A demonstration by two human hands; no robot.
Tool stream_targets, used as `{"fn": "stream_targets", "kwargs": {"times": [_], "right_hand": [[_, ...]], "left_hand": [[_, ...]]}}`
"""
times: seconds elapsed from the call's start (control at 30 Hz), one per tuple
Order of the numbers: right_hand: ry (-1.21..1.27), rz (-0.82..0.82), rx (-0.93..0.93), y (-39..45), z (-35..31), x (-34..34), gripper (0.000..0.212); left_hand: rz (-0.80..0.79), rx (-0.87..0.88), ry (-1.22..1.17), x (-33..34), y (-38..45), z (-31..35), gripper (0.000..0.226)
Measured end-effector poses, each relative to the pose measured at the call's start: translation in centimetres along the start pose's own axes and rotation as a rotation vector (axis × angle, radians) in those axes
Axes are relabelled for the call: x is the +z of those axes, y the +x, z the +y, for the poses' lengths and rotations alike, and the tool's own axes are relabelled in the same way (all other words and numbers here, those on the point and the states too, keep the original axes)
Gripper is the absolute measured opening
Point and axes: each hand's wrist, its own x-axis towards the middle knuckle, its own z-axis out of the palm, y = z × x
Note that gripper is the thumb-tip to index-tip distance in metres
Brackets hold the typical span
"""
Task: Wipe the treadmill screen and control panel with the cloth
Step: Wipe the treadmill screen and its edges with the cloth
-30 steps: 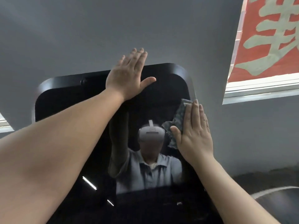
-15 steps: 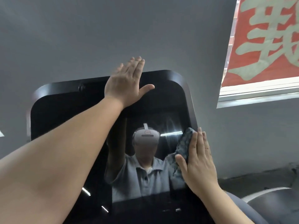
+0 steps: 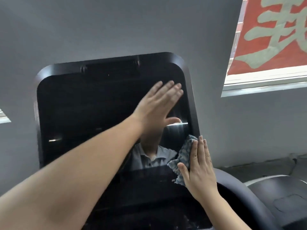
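The glossy black treadmill screen [image 3: 86,113] fills the middle of the head view, upright with rounded corners, and mirrors a person's shirt. My right hand [image 3: 198,166] lies flat with straight fingers near the screen's lower right edge and presses a blue-grey cloth [image 3: 184,155] onto the glass. Most of the cloth is under the palm. My left hand [image 3: 157,103] is spread flat in front of the upper right part of the screen, blurred; whether it touches the glass I cannot tell. The dark control panel [image 3: 149,196] lies below the screen.
A grey wall [image 3: 116,27] rises behind the screen. A window with a red banner [image 3: 272,35] is at the upper right. A dark curved handrail [image 3: 245,196] and a grey machine cover [image 3: 282,193] sit at the lower right.
My right hand has slid the cloth down the screen's right side. My left hand has left the top edge and moved right and down across the glass.
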Motion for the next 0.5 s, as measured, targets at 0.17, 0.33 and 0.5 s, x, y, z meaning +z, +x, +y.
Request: {"fn": "stream_targets", "kwargs": {"times": [0.17, 0.33, 0.5], "right_hand": [[0.016, -0.043, 0.044, -5.5, 0.5, 0.9, 0.088], [0.013, -0.061, 0.101, -9.1, 0.3, 1.7, 0.093], [-0.018, -0.016, 0.049, -6.2, 0.0, 1.2, 0.093]], "left_hand": [[-0.008, 0.113, -0.029, 1.8, -3.0, 7.2, 0.088], [-0.079, 0.087, -0.023, 2.3, -5.1, 9.5, 0.087], [-0.032, 0.052, -0.024, 2.5, -5.9, 9.2, 0.083]]}}
